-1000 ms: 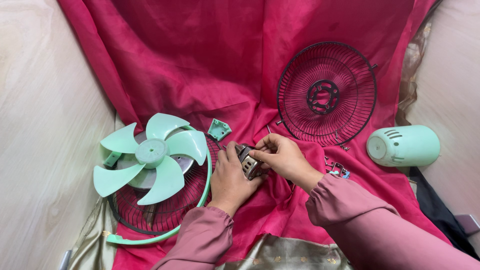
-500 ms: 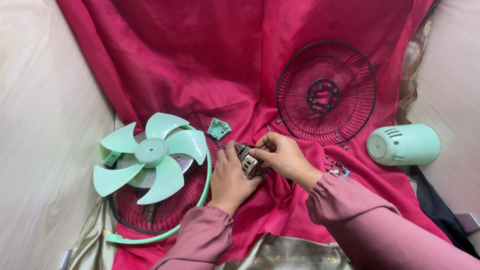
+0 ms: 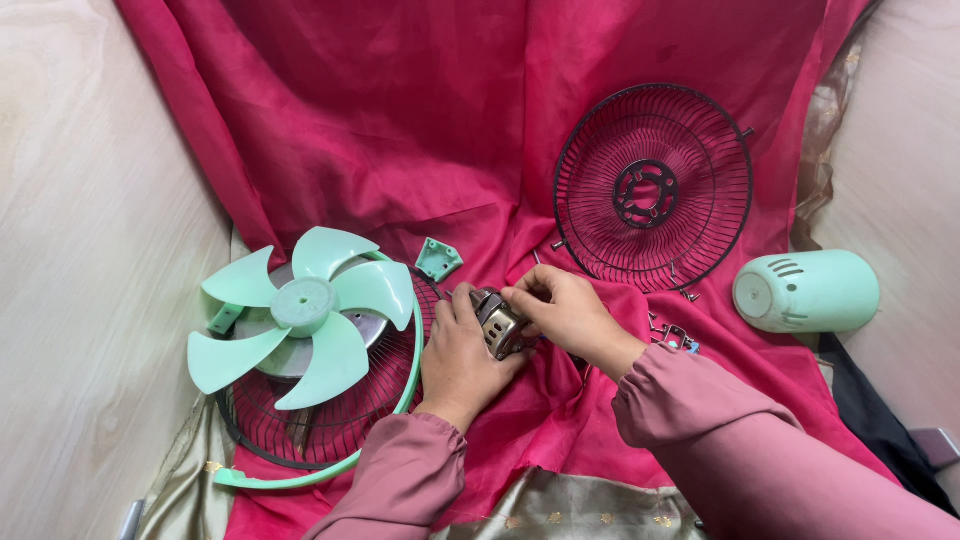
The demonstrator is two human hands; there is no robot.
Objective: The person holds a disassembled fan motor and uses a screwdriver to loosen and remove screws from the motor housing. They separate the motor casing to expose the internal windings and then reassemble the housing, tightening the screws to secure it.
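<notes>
Fan motor (image 3: 497, 322): small metal block on the red cloth (image 3: 400, 130), caught between both hands.
Left hand (image 3: 460, 350): curled around the motor's left and underside, gripping it.
Right hand (image 3: 560, 310): fingers pinched on the motor's top right (fingertips partly hidden).
Left of hands: mint fan blade (image 3: 300, 310) lying on a wire grille.
Upper right: rear grille (image 3: 652, 190), mint motor cover (image 3: 808, 291).
</notes>
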